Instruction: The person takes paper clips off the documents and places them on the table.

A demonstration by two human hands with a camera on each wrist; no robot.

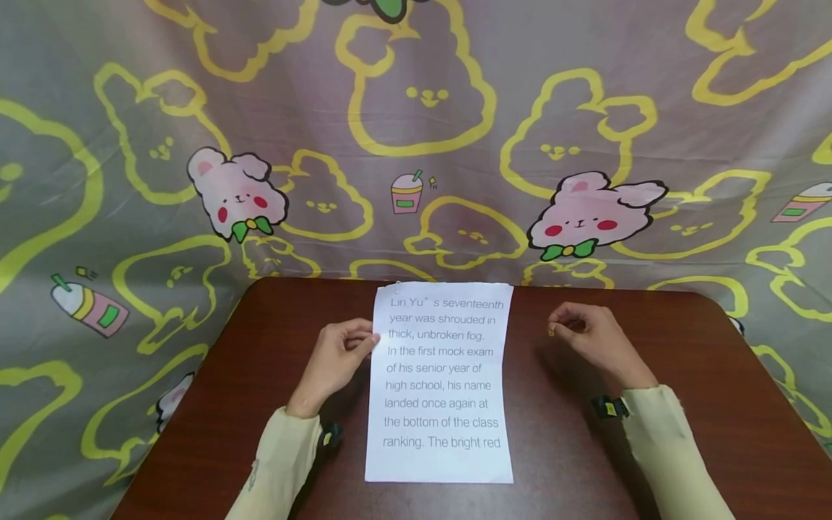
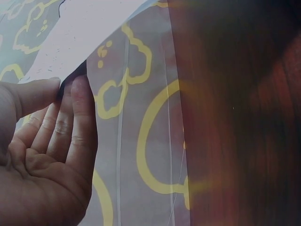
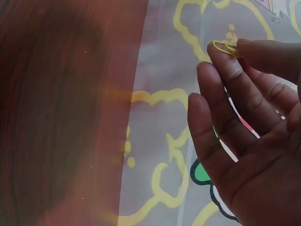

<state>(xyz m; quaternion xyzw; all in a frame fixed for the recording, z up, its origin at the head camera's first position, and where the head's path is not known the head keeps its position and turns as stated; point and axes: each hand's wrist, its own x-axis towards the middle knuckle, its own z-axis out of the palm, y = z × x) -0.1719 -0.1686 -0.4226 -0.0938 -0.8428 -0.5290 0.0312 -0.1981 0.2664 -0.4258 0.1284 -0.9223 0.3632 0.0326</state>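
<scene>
A printed sheet of paper [image 1: 439, 462] stands up over the table, its large text facing me. My left hand [image 1: 334, 357] pinches the sheet's left edge between thumb and fingers; in the left wrist view the paper [image 2: 89, 28] rises from the fingertips. To the right and apart from the sheet, my right hand [image 1: 601, 343] is raised over the table. Its thumb and index finger pinch a small yellow paper clip [image 3: 229, 51], with the other fingers extended. At the sheet's top left corner is a small pale shape, too tiny to tell.
The brown wooden table [image 1: 552, 462] has rounded far corners. Behind it and at both sides hangs a grey curtain [image 1: 448, 173] printed with yellow outlines, rabbits and drink cups. Dark wrist cameras sit at both cuffs.
</scene>
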